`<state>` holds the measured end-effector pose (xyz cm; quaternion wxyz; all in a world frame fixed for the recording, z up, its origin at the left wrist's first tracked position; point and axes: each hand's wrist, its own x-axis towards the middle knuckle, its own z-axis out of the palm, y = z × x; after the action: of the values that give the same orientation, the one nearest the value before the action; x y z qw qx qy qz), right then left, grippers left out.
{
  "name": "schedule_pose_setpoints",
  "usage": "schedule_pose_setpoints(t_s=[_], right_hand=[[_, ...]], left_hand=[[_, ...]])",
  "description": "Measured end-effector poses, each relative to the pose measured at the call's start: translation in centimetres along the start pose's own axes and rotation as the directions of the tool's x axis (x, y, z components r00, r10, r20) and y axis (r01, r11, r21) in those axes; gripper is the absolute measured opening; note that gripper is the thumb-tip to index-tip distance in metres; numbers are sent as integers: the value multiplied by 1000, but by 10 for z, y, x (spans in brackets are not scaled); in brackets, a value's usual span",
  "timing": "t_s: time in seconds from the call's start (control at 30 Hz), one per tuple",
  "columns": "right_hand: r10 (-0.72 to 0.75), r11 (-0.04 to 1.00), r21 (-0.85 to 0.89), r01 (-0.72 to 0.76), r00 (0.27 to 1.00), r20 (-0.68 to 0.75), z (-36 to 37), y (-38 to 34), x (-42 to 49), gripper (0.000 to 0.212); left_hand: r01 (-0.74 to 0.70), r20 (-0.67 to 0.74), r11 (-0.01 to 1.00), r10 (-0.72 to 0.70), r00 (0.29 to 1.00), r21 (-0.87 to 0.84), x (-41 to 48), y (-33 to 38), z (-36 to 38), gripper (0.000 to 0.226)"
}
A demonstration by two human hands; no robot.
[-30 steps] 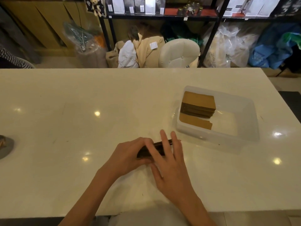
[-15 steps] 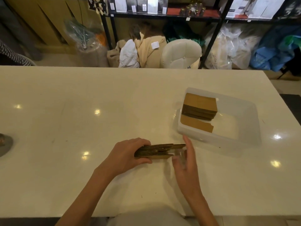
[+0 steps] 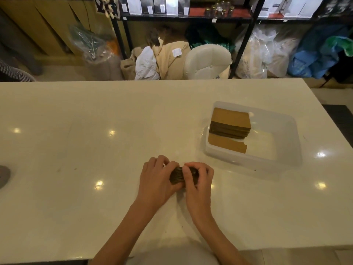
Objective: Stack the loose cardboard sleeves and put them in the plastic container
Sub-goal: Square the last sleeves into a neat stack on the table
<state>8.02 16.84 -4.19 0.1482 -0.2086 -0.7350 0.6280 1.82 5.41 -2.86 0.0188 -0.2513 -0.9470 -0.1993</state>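
View from above, looking down at a glossy white counter [image 3: 95,131]. Near the front edge, at the centre, a person's two bare hands close around a small bundle of brown cardboard sleeves [image 3: 176,175]. The left hand [image 3: 155,176] grips the bundle's left end and the right hand [image 3: 198,178] grips its right end. The fingers of both hands curl over the far side, and the thumbs are on the near side. The bundle stands on its edge on the counter, so its dark layered edges face up between the hands.

To the right and a little farther away sits a clear rectangular plastic container [image 3: 248,161]. In its far left corner is a taller stack of brown sleeves [image 3: 231,119], and a single flat brown sleeve [image 3: 226,143] lies just in front of that stack.

The step appears to be squaring up the bundle. To do this well, the person would likely press evenly from both ends and tap the edges on the counter until they line up. The bundle could then be lifted in a firm two-handed squeeze so no sleeve slips out on the way to the container.

No writing can be read. Small white tags hang on the black metal shelf [image 3: 191,17] behind the counter, and a white paper label [image 3: 176,52] is fixed to a beige bundle on the floor, but all of them are too small to make out.
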Motion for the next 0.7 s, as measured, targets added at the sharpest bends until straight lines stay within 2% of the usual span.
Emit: schedule_pose_setpoints(t_s=[0.07,0.1,0.17,0.23,0.37,0.47,0.57,0.63,0.7], right_hand=[[-16,1000,1,16,1000,-27,-2,2,4,9],[-21,1000,2,22,999,-45,-2,3,5,13],[0,999,38,3,996,-91,0,3,8,23],[38,996,87,-28,993,-113,6,0,9,30],[67,991,123,-52,990,-125,11,-1,14,33],[98,974,217,-61,982,-163,6,-1,13,21],[77,977,209,-39,981,-179,3,-2,14,9],[88,978,202,-47,976,-200,-1,1,17,13],[94,977,206,-52,975,-201,-2,1,19,20]], left_hand=[[55,6,997,-55,998,-52,-8,-6,-1,54],[90,18,981,-88,996,-171,-13,-12,-3,56],[182,53,862,-179,982,-473,-20,-19,-5,58],[220,32,750,-256,966,-624,-23,-10,-2,52],[223,37,598,-307,951,-770,-17,16,6,48],[175,-8,418,-400,917,-892,-10,24,7,33],[239,-60,444,-561,826,-864,-2,33,14,17],[273,-39,387,-633,773,-881,2,34,19,12],[262,-39,355,-655,755,-897,1,34,24,14]])
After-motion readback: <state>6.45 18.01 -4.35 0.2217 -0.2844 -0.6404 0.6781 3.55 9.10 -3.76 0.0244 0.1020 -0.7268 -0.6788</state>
